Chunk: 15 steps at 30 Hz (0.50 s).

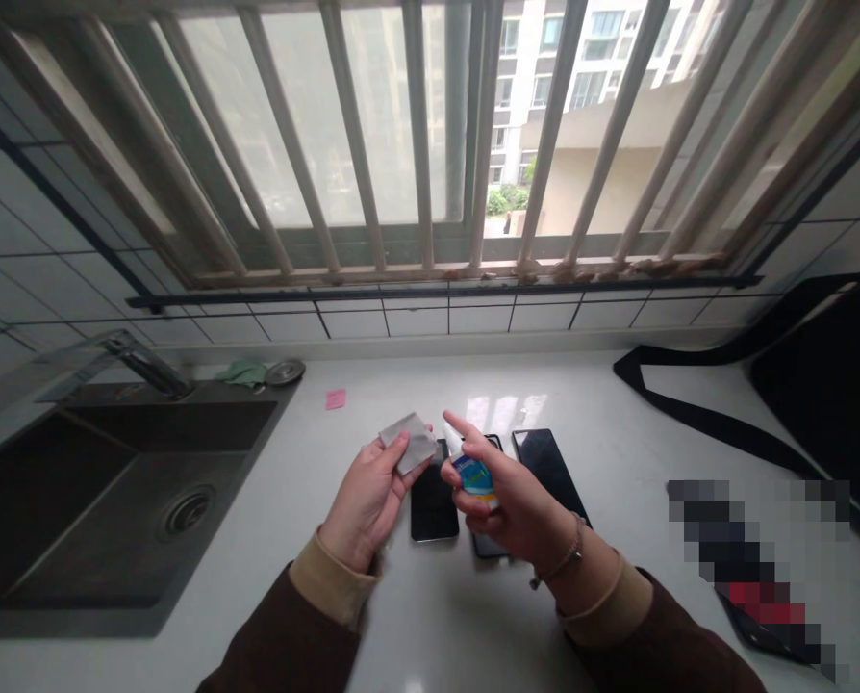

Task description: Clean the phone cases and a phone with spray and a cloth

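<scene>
A folded grey cloth (407,441) is pinched between the thumb and fingers of my left hand (372,496). My right hand (511,496) grips a small spray bottle (475,478) with a blue, white and yellow label; its index finger is raised near the white nozzle, which points toward the cloth. Under the hands, three dark phones lie on the white counter: a left phone (434,510), a middle phone (489,547) mostly hidden by my right hand, and a right phone (545,462).
A dark sink (217,539) with a faucet (152,366) is at left, a green cloth (242,373) and a metal strainer (286,372) behind it. A pink note (336,398) lies on the counter. A black bag (826,366) with a strap (704,409) and a pixelated dark object (758,587) are at right.
</scene>
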Tool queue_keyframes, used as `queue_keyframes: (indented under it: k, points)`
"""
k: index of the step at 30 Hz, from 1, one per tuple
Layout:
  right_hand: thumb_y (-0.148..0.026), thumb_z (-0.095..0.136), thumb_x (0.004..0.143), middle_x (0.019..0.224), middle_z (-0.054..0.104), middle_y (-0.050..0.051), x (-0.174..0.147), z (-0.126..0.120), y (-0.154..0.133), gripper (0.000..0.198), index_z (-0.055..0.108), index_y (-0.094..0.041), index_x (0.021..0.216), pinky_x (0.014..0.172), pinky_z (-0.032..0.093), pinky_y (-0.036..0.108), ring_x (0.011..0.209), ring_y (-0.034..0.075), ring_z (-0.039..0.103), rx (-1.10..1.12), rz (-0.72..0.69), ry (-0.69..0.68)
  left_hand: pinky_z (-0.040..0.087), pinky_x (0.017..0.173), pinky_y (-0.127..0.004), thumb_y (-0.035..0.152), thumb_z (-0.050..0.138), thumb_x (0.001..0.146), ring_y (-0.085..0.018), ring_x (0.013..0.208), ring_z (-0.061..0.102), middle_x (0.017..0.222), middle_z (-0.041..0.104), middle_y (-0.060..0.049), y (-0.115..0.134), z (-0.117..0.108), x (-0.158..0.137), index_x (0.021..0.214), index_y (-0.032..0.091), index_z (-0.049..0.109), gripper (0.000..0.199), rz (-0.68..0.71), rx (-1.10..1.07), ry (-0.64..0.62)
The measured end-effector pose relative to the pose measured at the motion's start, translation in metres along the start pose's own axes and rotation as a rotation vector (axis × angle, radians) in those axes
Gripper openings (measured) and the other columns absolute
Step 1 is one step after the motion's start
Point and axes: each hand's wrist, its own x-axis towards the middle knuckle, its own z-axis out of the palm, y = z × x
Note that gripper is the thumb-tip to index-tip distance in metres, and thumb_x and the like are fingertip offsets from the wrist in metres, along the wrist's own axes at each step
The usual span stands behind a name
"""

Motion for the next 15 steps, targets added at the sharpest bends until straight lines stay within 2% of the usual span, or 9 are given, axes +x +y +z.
queue_keyframes:
  k: [6, 8, 9, 10, 11, 12, 14, 15]
  points:
    - [-0.041, 0.063, 0.101, 0.08, 0.049, -0.007, -0.001, 0.003, 0.001, 0.065, 0.038, -0.047, 0.161, 0.042, 0.021, 0.014, 0.048, 0.006, 0.034, -0.08, -0.1, -0.046, 0.066, 0.097, -0.038, 0.013, 0.067, 0.1, -0.026, 0.11, 0.079, 0.127, 0.079, -0.019, 0.0, 0.0, -0.002, 0.121, 0.009, 0.076, 0.023, 0.001, -0.019, -0.078]
    - [-0.041, 0.061, 0.101, 0.082, 0.053, -0.007, 0.001, 0.001, 0.004, 0.064, 0.039, -0.045, 0.161, 0.043, 0.029, 0.016, 0.049, 0.007, 0.038, -0.265, -0.156, 0.027, 0.064, 0.103, -0.042, 0.017, 0.063, 0.103, -0.029, 0.117, 0.077, 0.131, 0.077, -0.021, 0.0, 0.001, -0.003, 0.123, 0.008, 0.075, 0.025, -0.012, -0.049, -0.1]
    - [-0.04, 0.062, 0.101, 0.085, 0.058, -0.005, 0.002, -0.001, 0.006, 0.063, 0.041, -0.042, 0.16, 0.045, 0.037, 0.018, 0.052, 0.009, 0.044, -0.423, -0.215, 0.086, 0.063, 0.105, -0.044, 0.019, 0.061, 0.104, -0.03, 0.12, 0.076, 0.132, 0.076, -0.022, 0.001, 0.001, -0.003, 0.124, 0.008, 0.075, 0.026, -0.025, -0.07, -0.105]
    - [-0.038, 0.063, 0.1, 0.092, 0.064, -0.003, 0.003, -0.002, 0.008, 0.062, 0.044, -0.04, 0.159, 0.053, 0.048, 0.022, 0.059, 0.012, 0.054, -0.61, -0.299, 0.148, 0.062, 0.107, -0.045, 0.02, 0.059, 0.106, -0.03, 0.122, 0.075, 0.131, 0.076, -0.022, 0.001, 0.002, -0.004, 0.124, 0.007, 0.074, 0.027, -0.045, -0.09, -0.11]
    - [-0.036, 0.064, 0.099, 0.103, 0.071, 0.002, 0.005, -0.004, 0.011, 0.061, 0.048, -0.038, 0.158, 0.065, 0.057, 0.028, 0.073, 0.016, 0.065, -0.802, -0.401, 0.201, 0.062, 0.109, -0.045, 0.022, 0.057, 0.107, -0.03, 0.124, 0.074, 0.131, 0.076, -0.022, 0.002, 0.003, -0.005, 0.124, 0.007, 0.074, 0.029, -0.071, -0.108, -0.118]
    - [-0.034, 0.064, 0.1, 0.118, 0.073, 0.005, 0.006, -0.006, 0.013, 0.06, 0.05, -0.037, 0.158, 0.082, 0.061, 0.035, 0.092, 0.022, 0.072, -0.974, -0.501, 0.234, 0.061, 0.11, -0.045, 0.022, 0.055, 0.108, -0.03, 0.125, 0.074, 0.13, 0.077, -0.022, 0.003, 0.004, -0.006, 0.125, 0.007, 0.074, 0.03, -0.1, -0.122, -0.128]
    - [-0.03, 0.061, 0.102, 0.147, 0.067, 0.008, 0.008, -0.009, 0.017, 0.059, 0.05, -0.037, 0.16, 0.11, 0.053, 0.046, 0.129, 0.028, 0.067, -1.192, -0.646, 0.241, 0.06, 0.112, -0.044, 0.024, 0.053, 0.109, -0.03, 0.128, 0.072, 0.129, 0.077, -0.021, 0.004, 0.006, -0.007, 0.125, 0.007, 0.073, 0.031, -0.152, -0.137, -0.155]
    - [-0.028, 0.058, 0.103, 0.155, 0.063, 0.007, 0.009, -0.011, 0.018, 0.06, 0.048, -0.038, 0.161, 0.117, 0.048, 0.049, 0.139, 0.029, 0.062, -1.244, -0.68, 0.227, 0.059, 0.112, -0.043, 0.025, 0.052, 0.109, -0.029, 0.129, 0.071, 0.13, 0.076, -0.021, 0.004, 0.006, -0.008, 0.125, 0.008, 0.073, 0.032, -0.168, -0.141, -0.169]
